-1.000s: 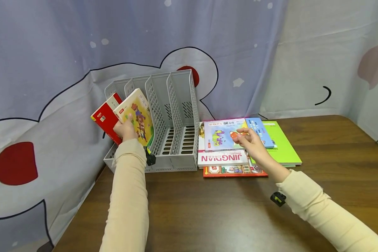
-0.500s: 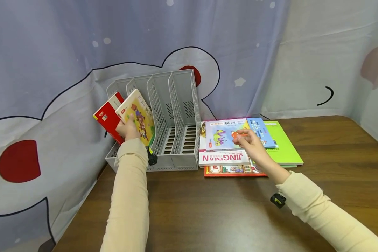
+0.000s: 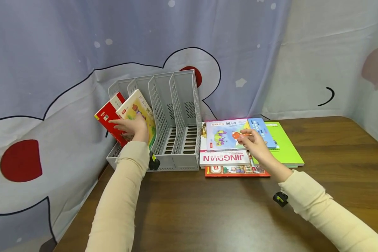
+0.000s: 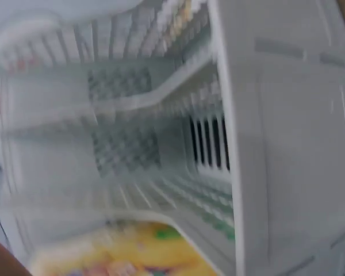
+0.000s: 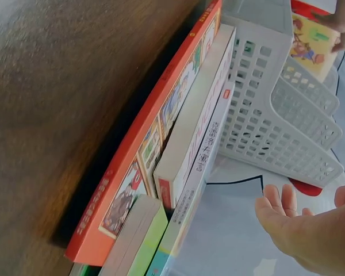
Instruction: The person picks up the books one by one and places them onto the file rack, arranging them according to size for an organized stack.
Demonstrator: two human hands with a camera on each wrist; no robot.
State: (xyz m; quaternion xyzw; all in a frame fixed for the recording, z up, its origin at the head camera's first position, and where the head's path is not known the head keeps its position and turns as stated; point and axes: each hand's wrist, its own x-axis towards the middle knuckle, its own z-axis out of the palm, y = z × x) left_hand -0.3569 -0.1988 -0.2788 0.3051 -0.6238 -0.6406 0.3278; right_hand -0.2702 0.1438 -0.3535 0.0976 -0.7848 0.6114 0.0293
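In the head view, a yellow picture book (image 3: 140,111) and a red book (image 3: 110,117) lean in the left compartments of a grey file rack (image 3: 184,162). My left hand (image 3: 133,126) is in front of both, its fingers stretched to the left; whether it touches them I cannot tell. In the left wrist view the yellow book's cover (image 4: 144,250) is blurred. Over the blue picture book (image 3: 222,136) hovers my right hand (image 3: 255,145), fingers loosely bent and holding nothing. The right wrist view shows that hand (image 5: 310,230) above the pile, apart from it.
Beneath the blue book lie a white "JINGDIAN" book (image 3: 223,158), a green book (image 3: 285,147) and a red-edged book (image 3: 236,171). The pile sits against the rack's right side on a wooden table (image 3: 208,210). A patterned curtain (image 3: 129,31) hangs behind.
My left hand has let go of the yellow book, its fingers spreading and the wrist turning. Both books stay leaning in the rack. The right hand has hardly moved.
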